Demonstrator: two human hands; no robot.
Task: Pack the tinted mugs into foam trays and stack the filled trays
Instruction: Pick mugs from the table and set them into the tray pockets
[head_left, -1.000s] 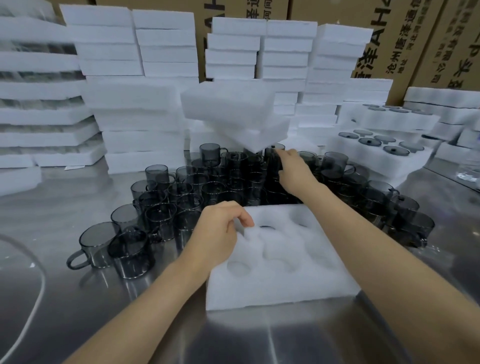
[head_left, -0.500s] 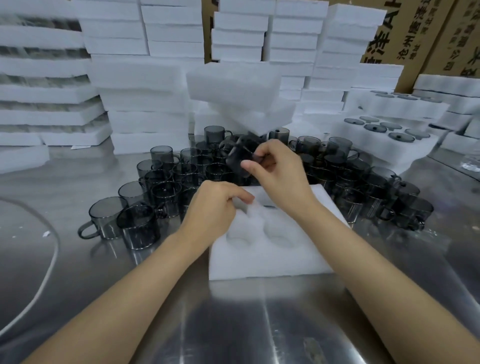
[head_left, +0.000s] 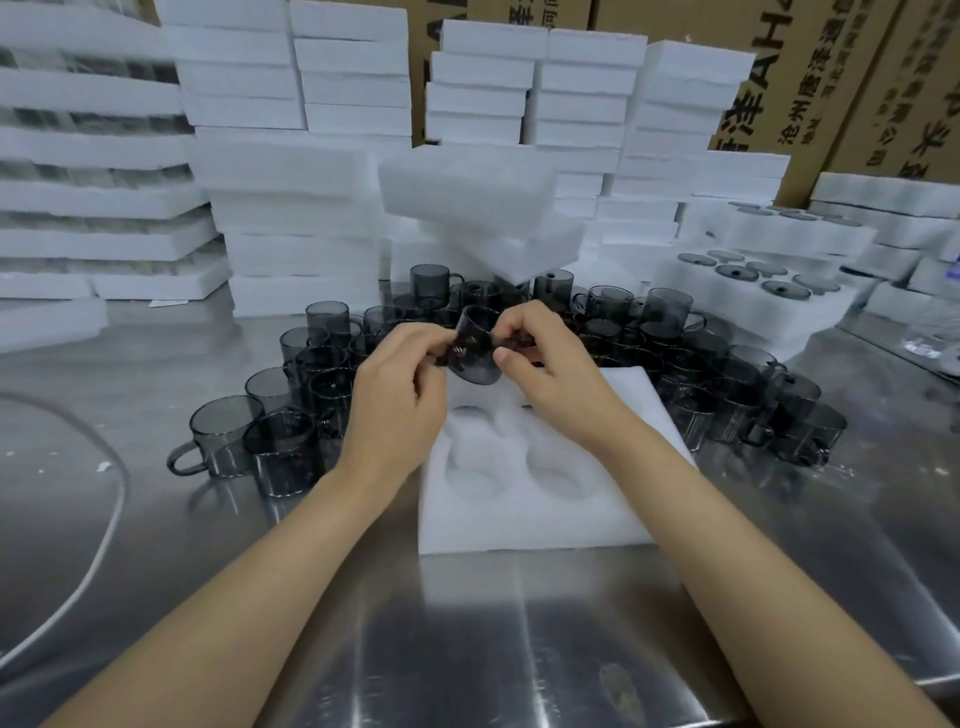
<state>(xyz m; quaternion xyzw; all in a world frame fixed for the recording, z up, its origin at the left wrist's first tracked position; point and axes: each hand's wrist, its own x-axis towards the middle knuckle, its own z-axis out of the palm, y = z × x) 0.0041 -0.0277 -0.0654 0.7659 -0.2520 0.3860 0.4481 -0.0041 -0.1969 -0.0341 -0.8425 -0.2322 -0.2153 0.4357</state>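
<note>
1. Watching from beside the bench, I see one tinted mug (head_left: 475, 358) held tilted in the air above the far end of the foam tray (head_left: 535, 525). The left hand (head_left: 397, 405) and right hand (head_left: 553, 374) each pinch it with curled fingertips. So light a grip on smooth glass could slip, and the mug would drop onto the foam or the steel table (head_left: 467, 649).
2. The tray pockets I can see hold nothing. Going in at this tilt, the mug might catch a pocket's lip and gouge the foam instead of seating.
3. The loose mugs (head_left: 280, 447) crowd close round the tray's far end and both sides. A careless wrist or forearm could knock them together, and glass on glass chips.
4. Behind them, the skewed foam trays (head_left: 467, 192) overhang the glassware. A nudge looks enough to tip them onto it.
5. The white cable (head_left: 111, 499) lies well apart on the left. I judge it a hazard only if something drags it.
</note>
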